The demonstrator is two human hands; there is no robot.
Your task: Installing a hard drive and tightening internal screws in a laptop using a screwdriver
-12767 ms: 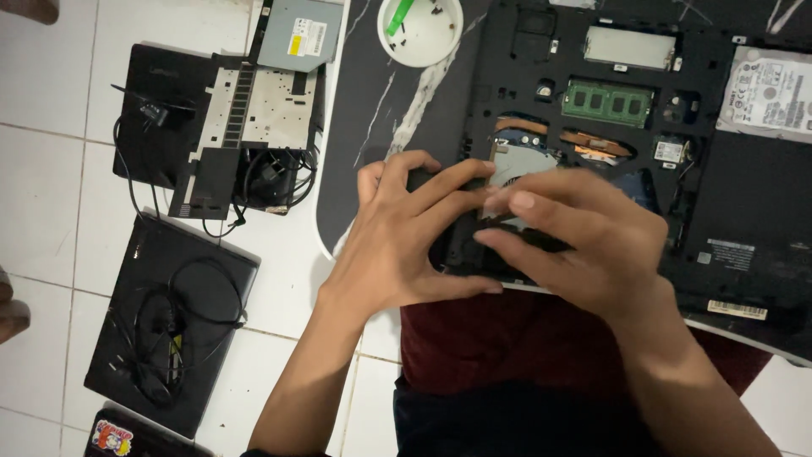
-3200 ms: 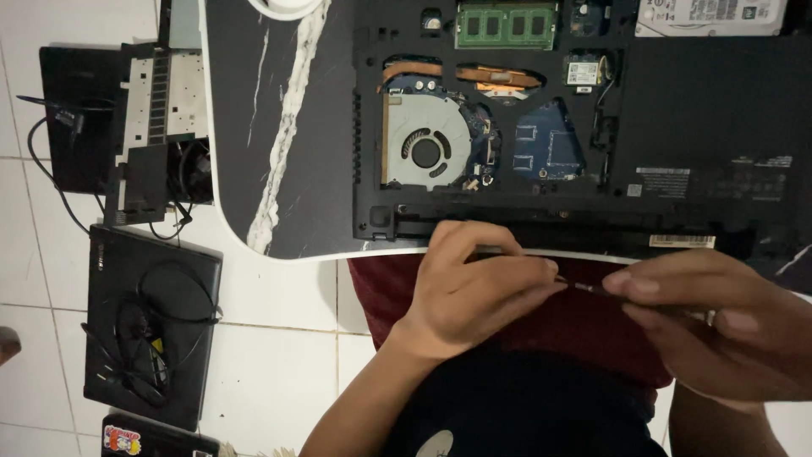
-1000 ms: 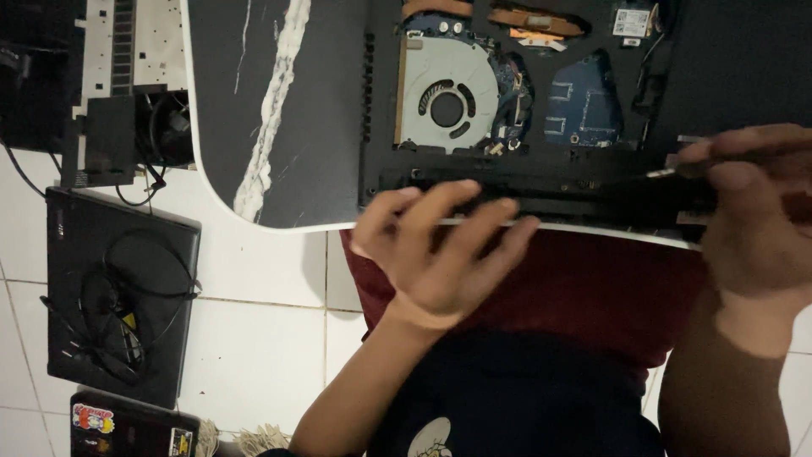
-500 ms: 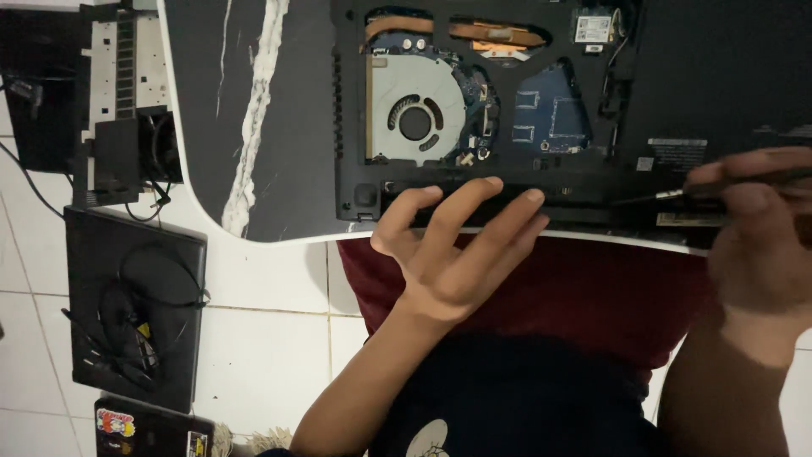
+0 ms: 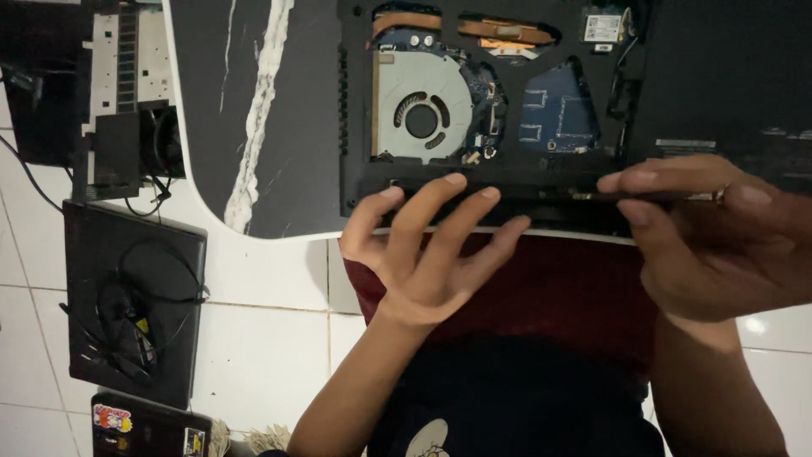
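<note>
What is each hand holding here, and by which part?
The right hand pinches a thin dark tool by its handle end. The left hand holds nothing; its fingertips press the near edge of the opened laptop.

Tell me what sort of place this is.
Probably a home repair spot on a tiled floor, not a fitted workshop. An opened laptop with its fan bared lies on a low black marble-look table. Other dismantled machines lie on the tiles. The left hand steadies the laptop's near edge.
</note>
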